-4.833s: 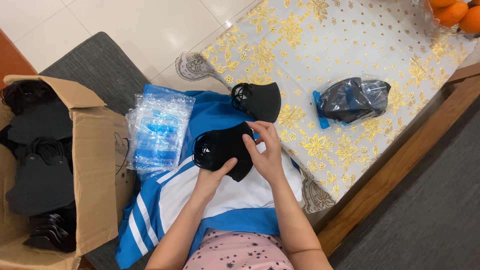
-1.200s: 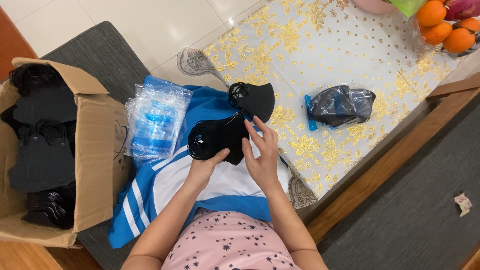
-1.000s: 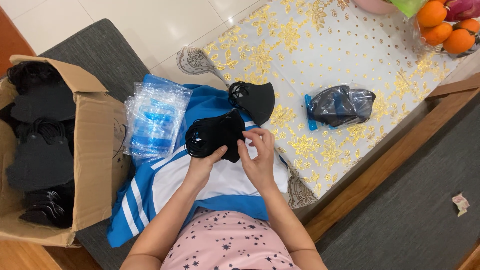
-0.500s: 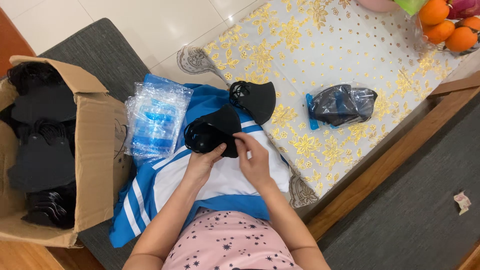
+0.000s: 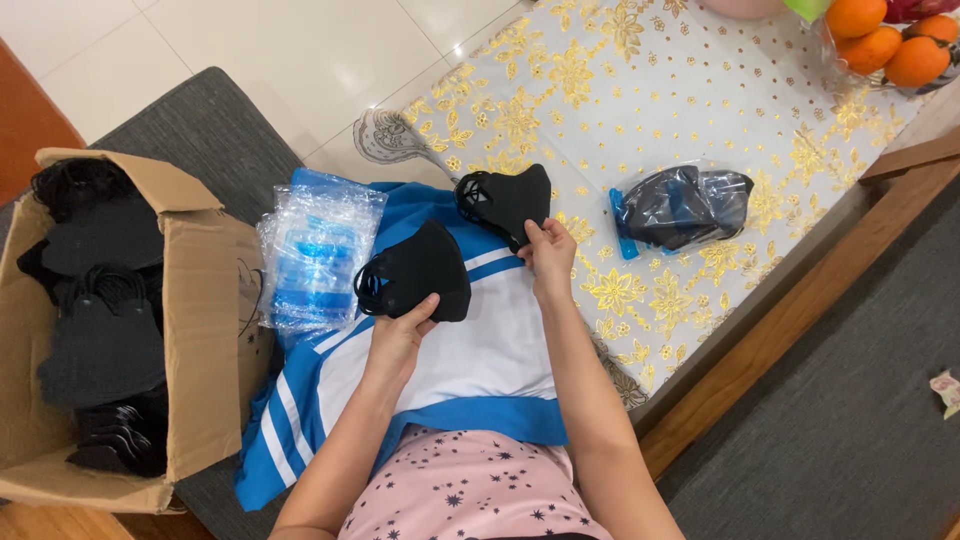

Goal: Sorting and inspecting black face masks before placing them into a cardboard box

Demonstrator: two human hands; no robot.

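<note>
My left hand (image 5: 398, 338) holds a folded black face mask (image 5: 418, 272) over the blue and white garment (image 5: 480, 350) on my lap. My right hand (image 5: 548, 256) has reached up to a second black mask (image 5: 506, 200) lying at the table's near edge, and its fingertips pinch that mask's lower corner. A stack of clear plastic bags with blue print (image 5: 315, 256) lies just left of the held mask.
An open cardboard box (image 5: 205, 330) with several black masks stands at the left on a grey cushion. A sealed bag of black masks (image 5: 683, 206) lies on the gold-flowered tablecloth (image 5: 640, 90). Oranges (image 5: 880, 40) sit at the far right corner. The wooden table frame (image 5: 800, 310) runs diagonally at right.
My right hand left the mask held in the left hand and moved up and right to the second mask on the table. The left hand keeps its mask.
</note>
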